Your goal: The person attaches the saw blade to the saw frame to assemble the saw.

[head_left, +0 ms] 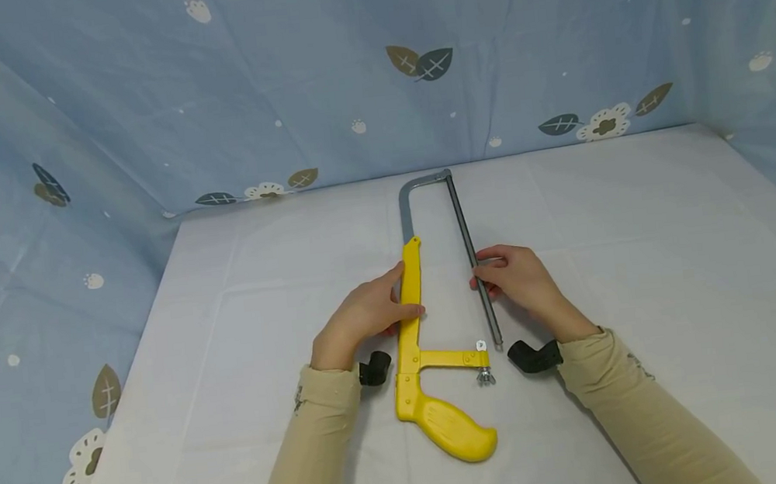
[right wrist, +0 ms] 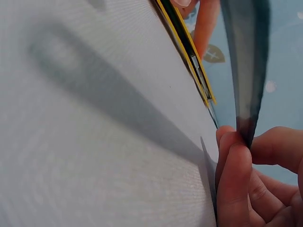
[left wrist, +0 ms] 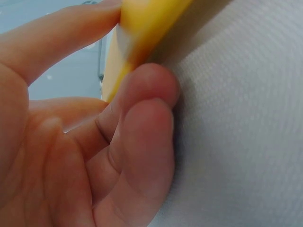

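Note:
A hacksaw frame (head_left: 408, 341) with a yellow handle and a grey bow at its far end lies on the white cloth, handle toward me. My left hand (head_left: 360, 315) holds its yellow spine, thumb on top; the left wrist view shows the fingertips at the spine's underside. My right hand (head_left: 519, 280) pinches the grey saw blade (head_left: 461, 215) around its middle, thumb on one face and fingers on the other. The blade's far end meets the tip of the bow. Its near end is free, just right of the wing nut (head_left: 486, 377) on the yellow lower arm.
The white cloth (head_left: 680, 284) covers the table under the saw. A blue patterned curtain (head_left: 314, 62) rises along the back and sides. Black curved wrist mounts (head_left: 534, 356) stick out from the sleeves near the saw.

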Action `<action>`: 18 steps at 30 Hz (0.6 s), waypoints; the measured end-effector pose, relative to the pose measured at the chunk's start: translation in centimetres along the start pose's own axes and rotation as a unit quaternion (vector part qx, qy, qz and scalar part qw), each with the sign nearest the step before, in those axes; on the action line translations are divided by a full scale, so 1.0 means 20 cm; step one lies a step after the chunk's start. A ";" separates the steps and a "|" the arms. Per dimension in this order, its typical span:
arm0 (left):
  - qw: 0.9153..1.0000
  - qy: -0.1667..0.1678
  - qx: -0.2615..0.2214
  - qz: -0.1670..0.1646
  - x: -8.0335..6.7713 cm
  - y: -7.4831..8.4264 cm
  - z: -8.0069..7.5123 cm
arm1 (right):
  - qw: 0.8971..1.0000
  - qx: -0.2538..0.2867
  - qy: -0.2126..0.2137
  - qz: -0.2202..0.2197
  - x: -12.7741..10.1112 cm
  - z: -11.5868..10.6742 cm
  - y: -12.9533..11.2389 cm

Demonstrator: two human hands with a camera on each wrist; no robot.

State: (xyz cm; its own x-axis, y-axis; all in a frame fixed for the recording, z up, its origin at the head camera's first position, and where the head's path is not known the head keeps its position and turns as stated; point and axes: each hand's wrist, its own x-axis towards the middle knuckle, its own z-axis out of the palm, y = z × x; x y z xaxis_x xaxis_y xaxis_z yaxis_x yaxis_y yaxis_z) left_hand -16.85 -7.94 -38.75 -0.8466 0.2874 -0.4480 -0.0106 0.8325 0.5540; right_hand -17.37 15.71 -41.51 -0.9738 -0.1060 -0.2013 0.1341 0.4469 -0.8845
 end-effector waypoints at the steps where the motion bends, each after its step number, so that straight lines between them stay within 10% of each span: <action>1: 1.000 0.000 0.001 0.000 0.00 0.00 0.00 | 1.000 0.001 -0.002 0.000 0.00 0.00 0.00; 18: 1.000 0.002 -0.003 0.002 -0.01 0.00 -0.01 | 0.999 0.040 -0.026 0.015 0.00 -0.01 0.00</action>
State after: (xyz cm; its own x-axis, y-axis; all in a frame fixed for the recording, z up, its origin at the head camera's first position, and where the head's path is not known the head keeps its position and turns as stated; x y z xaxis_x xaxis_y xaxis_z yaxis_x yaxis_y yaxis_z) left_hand -16.76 -7.98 -38.55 -0.8484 0.2888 -0.4437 -0.0107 0.8286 0.5598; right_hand -17.44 15.92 -41.35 -0.9584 -0.1416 -0.2480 0.1791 0.3783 -0.9082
